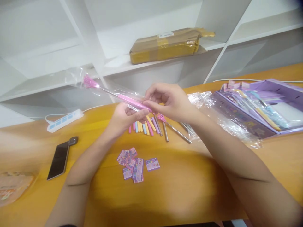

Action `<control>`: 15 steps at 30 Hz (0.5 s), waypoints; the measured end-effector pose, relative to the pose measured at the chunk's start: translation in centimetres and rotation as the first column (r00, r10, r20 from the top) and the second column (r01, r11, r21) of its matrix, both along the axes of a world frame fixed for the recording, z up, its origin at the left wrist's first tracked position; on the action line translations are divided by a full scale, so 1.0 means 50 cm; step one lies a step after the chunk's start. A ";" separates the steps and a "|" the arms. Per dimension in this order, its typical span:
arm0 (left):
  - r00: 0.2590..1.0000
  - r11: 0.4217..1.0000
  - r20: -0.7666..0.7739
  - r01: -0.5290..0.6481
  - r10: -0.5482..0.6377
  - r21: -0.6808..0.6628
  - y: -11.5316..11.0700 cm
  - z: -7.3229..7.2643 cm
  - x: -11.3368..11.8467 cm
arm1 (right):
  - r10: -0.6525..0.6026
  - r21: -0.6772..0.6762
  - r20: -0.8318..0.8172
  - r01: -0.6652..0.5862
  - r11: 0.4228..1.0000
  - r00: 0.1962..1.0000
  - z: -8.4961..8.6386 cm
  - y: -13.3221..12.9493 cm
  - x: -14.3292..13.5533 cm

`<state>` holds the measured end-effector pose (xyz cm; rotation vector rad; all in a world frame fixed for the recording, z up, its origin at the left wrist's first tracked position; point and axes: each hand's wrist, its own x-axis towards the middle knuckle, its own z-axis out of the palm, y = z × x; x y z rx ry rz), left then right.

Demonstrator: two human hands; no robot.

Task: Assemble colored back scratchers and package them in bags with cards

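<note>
Above an orange table (180, 189), both hands grip a pink tool (132, 101) inside a clear plastic sleeve (78, 77) — the left hand (123, 118) closed under its handle, the right hand (165, 99) pinching the sleeve's near end. The tool appears seated in the sleeve, the open end seemingly not yet sealed. Its long axis runs from lower right to upper left, bristled pink tip (90, 82) pointing up-left, away from the person. Below lie more pastel-handled tools (146, 127), unbagged, and a cluster of small purple cards (133, 165) — apparently work left.
</note>
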<state>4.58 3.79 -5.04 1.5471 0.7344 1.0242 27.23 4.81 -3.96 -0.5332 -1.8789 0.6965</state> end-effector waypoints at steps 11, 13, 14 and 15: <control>0.999 0.997 -0.050 0.004 0.000 0.072 -0.008 0.017 -0.007 | 0.144 -0.194 0.010 -0.139 0.971 0.990 -0.004 -0.004 0.007; 0.998 0.996 -0.060 0.041 -0.036 0.079 -0.009 0.023 -0.013 | 0.156 -0.199 0.061 -0.141 0.970 0.986 0.003 -0.006 0.012; 0.996 0.995 -0.065 0.060 -0.055 0.082 -0.011 0.026 -0.016 | 0.159 -0.191 0.093 -0.140 0.972 0.983 0.006 -0.008 0.015; 0.995 0.994 -0.067 0.075 -0.069 0.085 -0.012 0.029 -0.018 | 0.158 -0.177 0.127 -0.134 0.975 0.979 0.009 -0.009 0.017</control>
